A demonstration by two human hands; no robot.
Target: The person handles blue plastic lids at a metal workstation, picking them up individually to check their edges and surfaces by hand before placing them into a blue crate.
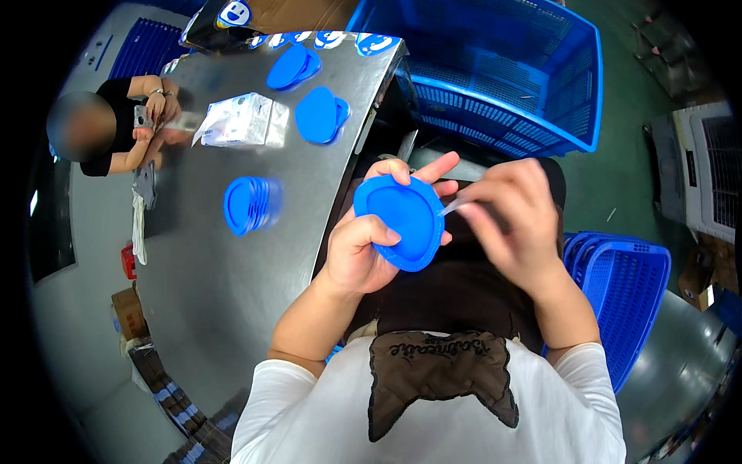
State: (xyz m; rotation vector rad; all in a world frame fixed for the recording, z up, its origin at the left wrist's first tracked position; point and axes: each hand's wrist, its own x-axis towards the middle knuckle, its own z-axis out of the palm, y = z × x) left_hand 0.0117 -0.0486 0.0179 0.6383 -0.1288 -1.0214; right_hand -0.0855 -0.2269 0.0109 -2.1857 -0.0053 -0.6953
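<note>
A grey metal counter point(301, 182) stretched toward ten o'clock; a pale wall point(97, 224) rose at nine; green floor point(626, 185) spread at three, shining toward four.

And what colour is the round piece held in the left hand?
The round piece is bright blue, seen best in the head view.

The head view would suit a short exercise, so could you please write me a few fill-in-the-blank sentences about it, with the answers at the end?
1. The left grip holds a round disc coloured ____.
2. The person's ____ grip appears to pinch a thin, pale strip by the disc's rim.
3. The metal table stands on the person's ____ side.
4. The package on the table is mostly ____.

Missing words: blue; right; left; white.
</note>
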